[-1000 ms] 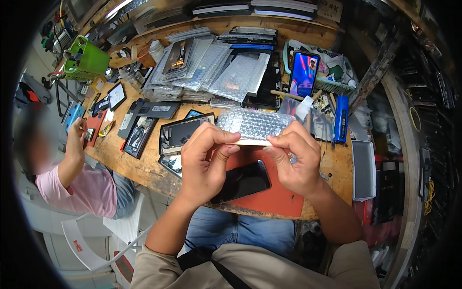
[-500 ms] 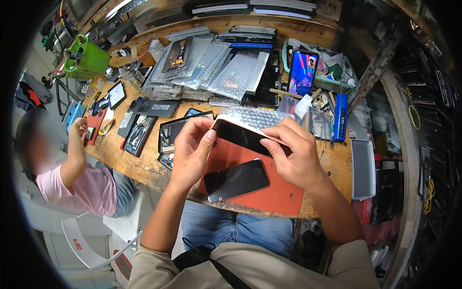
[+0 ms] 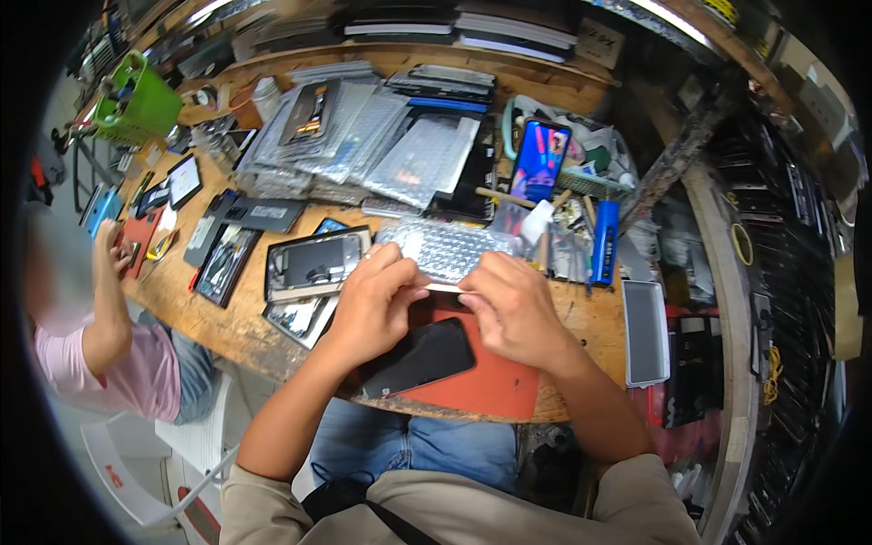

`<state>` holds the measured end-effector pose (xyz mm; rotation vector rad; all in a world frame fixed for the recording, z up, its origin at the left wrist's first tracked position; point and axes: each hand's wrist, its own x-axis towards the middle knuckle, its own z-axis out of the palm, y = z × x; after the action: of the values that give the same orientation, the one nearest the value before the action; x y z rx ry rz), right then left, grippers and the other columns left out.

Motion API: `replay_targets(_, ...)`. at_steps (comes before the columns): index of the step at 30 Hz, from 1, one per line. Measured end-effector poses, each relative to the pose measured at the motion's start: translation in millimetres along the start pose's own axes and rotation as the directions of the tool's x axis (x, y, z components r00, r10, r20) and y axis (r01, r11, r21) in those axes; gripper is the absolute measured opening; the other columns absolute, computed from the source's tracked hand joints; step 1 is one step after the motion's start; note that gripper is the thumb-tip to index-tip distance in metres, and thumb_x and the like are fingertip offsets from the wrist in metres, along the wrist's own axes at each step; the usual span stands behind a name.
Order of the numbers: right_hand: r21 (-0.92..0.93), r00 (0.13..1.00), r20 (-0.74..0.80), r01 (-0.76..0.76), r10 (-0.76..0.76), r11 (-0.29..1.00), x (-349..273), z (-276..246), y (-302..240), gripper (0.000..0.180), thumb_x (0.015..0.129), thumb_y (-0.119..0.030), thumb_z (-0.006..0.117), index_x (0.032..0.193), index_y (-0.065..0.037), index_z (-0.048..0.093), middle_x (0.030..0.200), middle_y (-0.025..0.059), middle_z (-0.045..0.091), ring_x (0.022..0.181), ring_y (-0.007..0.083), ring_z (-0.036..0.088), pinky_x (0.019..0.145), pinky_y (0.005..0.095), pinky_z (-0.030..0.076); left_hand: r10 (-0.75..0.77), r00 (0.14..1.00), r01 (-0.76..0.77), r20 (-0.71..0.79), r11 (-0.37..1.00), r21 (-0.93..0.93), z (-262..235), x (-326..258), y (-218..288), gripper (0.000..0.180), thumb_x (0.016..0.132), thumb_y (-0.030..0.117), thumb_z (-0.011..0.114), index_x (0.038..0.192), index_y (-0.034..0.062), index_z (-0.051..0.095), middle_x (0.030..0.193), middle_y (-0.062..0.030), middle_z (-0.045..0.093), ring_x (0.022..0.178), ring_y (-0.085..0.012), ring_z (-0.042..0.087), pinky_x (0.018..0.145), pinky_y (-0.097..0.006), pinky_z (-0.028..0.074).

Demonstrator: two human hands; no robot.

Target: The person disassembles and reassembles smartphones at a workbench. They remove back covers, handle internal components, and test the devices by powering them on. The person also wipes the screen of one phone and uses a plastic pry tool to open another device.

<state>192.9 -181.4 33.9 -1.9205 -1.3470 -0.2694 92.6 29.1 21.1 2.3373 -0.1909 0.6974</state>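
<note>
Between my two hands is a smartphone [image 3: 444, 288], now turned nearly edge-on so that only its thin pale edge shows. My left hand [image 3: 380, 298] pinches one end of it, fingers curled. At the other end my right hand [image 3: 510, 307] grips it with thumb and bent fingers. Below them a second black phone [image 3: 421, 358] lies at a slant on an orange-red mat [image 3: 505, 380]. Just beyond my fingers lies a bubble-wrap packet [image 3: 443, 249].
Bubble-wrapped parts [image 3: 341, 136] are piled at the back. An open box [image 3: 274, 269] stands left, a lit phone [image 3: 541, 159] leans on a basket [image 3: 604, 184], a blue device [image 3: 604, 243] and grey tray [image 3: 646, 336] are right. A person [image 3: 104, 341] sits left.
The held phone has tipped from showing its dark screen to nearly edge-on, with my hands drawn closer together. The view has shifted, so the surroundings sit differently in the picture.
</note>
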Motion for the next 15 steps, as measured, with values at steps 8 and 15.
replay_targets(8, 0.017, 0.999, -0.037, -0.010, 0.011, 1.000, -1.0, 3.2, 5.6, 0.013, 0.085, -0.001, 0.076, 0.093, -0.002, 0.066, 0.088, 0.0140, 0.057, 0.083, 0.0364, 0.061, 0.074, 0.0473, 0.048, 0.057, 0.998, -0.061, 0.034, 0.989, 0.134, -0.3, 5.5, 8.6, 0.015, 0.083, -0.005, 0.076, 0.092, 0.0024, 0.067, 0.090, -0.0137, 0.059, 0.091, -0.0359, 0.059, 0.077, -0.044, 0.046)
replay_targets(15, 0.014, 0.987, 0.115, -0.112, 0.110, 0.994, -5.6, -20.1, 15.4, 0.014, 0.093, -0.013, 0.076, 0.097, -0.004, 0.066, 0.093, 0.0140, 0.060, 0.088, 0.0378, 0.065, 0.077, 0.0494, 0.051, 0.006, 0.996, -0.011, 0.087, 0.998, 0.062, 23.4, 12.9, 21.4, 0.013, 0.089, 0.000, 0.074, 0.098, 0.0024, 0.066, 0.093, -0.0152, 0.059, 0.095, -0.0380, 0.061, 0.083, -0.048, 0.048)
